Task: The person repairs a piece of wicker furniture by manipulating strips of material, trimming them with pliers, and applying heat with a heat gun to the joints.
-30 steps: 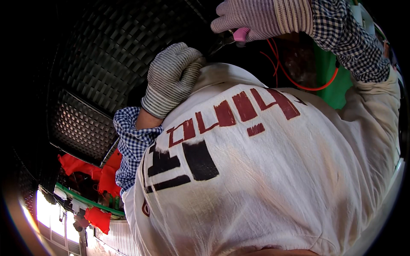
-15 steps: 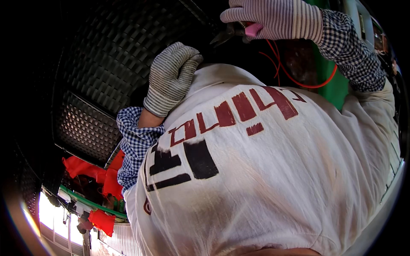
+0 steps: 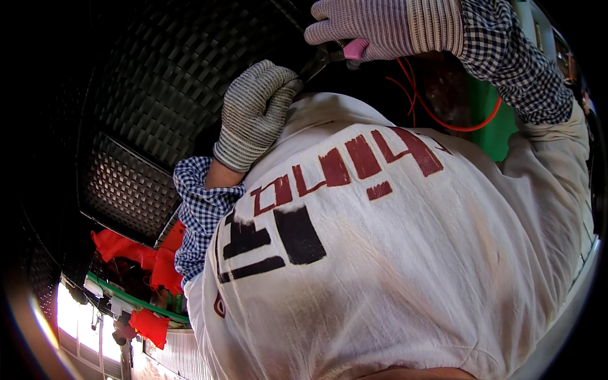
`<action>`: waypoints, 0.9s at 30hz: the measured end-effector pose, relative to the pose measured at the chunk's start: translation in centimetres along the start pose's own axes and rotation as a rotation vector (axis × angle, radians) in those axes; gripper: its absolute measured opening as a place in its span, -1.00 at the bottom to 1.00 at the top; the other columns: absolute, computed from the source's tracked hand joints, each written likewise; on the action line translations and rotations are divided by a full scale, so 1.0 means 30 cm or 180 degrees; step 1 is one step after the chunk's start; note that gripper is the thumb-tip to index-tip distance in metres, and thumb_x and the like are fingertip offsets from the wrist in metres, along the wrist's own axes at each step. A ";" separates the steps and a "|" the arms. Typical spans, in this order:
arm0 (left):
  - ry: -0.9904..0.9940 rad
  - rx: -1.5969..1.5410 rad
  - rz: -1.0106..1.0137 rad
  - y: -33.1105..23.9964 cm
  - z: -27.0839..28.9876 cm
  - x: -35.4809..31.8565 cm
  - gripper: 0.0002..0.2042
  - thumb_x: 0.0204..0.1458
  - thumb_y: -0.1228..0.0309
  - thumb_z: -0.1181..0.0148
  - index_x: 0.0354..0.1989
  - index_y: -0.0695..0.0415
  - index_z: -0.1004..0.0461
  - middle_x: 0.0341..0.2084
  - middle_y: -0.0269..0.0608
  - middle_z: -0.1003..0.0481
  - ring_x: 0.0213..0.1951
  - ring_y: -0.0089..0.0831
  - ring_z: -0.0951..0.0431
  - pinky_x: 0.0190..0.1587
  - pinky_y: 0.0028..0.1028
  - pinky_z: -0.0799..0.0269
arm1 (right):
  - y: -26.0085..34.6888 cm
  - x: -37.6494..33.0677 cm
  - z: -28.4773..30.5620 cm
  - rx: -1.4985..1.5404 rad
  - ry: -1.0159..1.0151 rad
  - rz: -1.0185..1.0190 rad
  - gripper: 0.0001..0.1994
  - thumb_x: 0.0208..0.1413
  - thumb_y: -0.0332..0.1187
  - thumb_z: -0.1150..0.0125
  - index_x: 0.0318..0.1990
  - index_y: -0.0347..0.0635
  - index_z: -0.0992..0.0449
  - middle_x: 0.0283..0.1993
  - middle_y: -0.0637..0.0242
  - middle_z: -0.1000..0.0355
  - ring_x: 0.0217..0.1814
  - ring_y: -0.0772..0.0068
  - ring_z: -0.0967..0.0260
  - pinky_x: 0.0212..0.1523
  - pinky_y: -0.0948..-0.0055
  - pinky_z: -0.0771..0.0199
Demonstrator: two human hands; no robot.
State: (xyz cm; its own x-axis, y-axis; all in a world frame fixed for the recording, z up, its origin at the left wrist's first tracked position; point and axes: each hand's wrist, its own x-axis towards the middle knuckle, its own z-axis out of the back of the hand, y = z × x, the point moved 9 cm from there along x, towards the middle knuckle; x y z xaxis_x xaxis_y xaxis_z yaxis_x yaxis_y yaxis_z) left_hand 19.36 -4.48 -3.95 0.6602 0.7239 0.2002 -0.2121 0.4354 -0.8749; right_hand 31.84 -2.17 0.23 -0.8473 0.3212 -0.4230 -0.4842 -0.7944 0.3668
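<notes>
The gloved right hand (image 3: 373, 28) is closing around a pair of pink-handled pliers (image 3: 322, 60), whose metal nose is pointing down and left towards the gloved left hand (image 3: 259, 111). The left hand is forming a tight fist in front of the white shirt (image 3: 380, 253); whether it is gripping anything cannot be told. The pliers are lying between the two hands, their tip so near the left thumb side that contact cannot be ruled out. A dark woven panel (image 3: 171, 82) is standing to the left, and an orange-red hose (image 3: 468, 128) is curving below the right wrist. Probable hazards: the tip could be pinching glove fabric or a finger, given this closeness and the dim background; the hose could be snagging the right sleeve (image 3: 506, 57), should that arm swing low.
</notes>
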 end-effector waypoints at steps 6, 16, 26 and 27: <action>0.0087 -0.0156 0.0138 0.005 -0.009 -0.009 -0.90 0.15 0.57 -0.21 -0.20 0.26 -0.60 -0.34 -0.05 -0.57 -0.28 -0.19 -0.62 -0.17 -0.31 -0.56 | -0.024 -0.009 -0.058 0.0452 0.0341 -0.0239 -0.74 0.18 -0.23 -0.27 -0.07 -0.14 -0.51 -0.27 0.27 -0.50 -0.20 0.26 -0.55 -0.20 0.36 -0.57; -0.0163 -0.0305 0.0217 0.016 0.024 0.006 -0.92 0.15 0.53 -0.24 -0.22 0.22 -0.58 -0.35 -0.11 -0.58 -0.31 -0.23 -0.62 -0.21 -0.34 -0.56 | 0.018 -0.014 -0.034 0.0404 0.0369 -0.0387 -0.74 0.15 -0.20 -0.32 -0.12 -0.13 -0.52 -0.36 0.29 -0.47 -0.33 0.28 -0.53 -0.33 0.35 -0.56; -0.1191 -0.1240 0.1094 0.067 0.134 -0.032 -0.57 0.43 0.13 0.11 -0.38 0.19 -0.47 -0.64 -0.41 -0.30 -0.61 -0.66 -0.20 -0.54 -0.52 -0.07 | -0.203 -0.345 0.379 -0.0830 -0.1871 -0.2150 -0.57 0.03 -0.12 -0.45 -0.03 -0.17 -0.52 -0.29 0.22 -0.45 -0.29 0.24 -0.47 -0.27 0.29 -0.53; -0.1280 -0.1047 0.1058 0.048 0.147 -0.011 -0.60 0.44 0.17 0.12 -0.29 0.21 -0.50 -0.64 -0.40 -0.30 -0.62 -0.65 -0.19 -0.55 -0.53 -0.08 | -0.241 -0.396 0.421 -0.0956 -0.1641 -0.2813 -0.59 0.05 -0.15 -0.44 -0.04 -0.17 -0.52 -0.29 0.21 -0.45 -0.28 0.22 -0.47 -0.25 0.30 -0.53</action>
State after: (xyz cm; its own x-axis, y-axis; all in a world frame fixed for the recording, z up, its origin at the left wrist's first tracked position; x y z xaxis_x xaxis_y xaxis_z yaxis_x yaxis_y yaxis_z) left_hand 15.66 -1.71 -3.33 0.2599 0.9656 -0.0119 -0.0841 0.0103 -0.9964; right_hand 42.65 6.25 13.06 -0.2458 0.9693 -0.0114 -0.9583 -0.2447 -0.1478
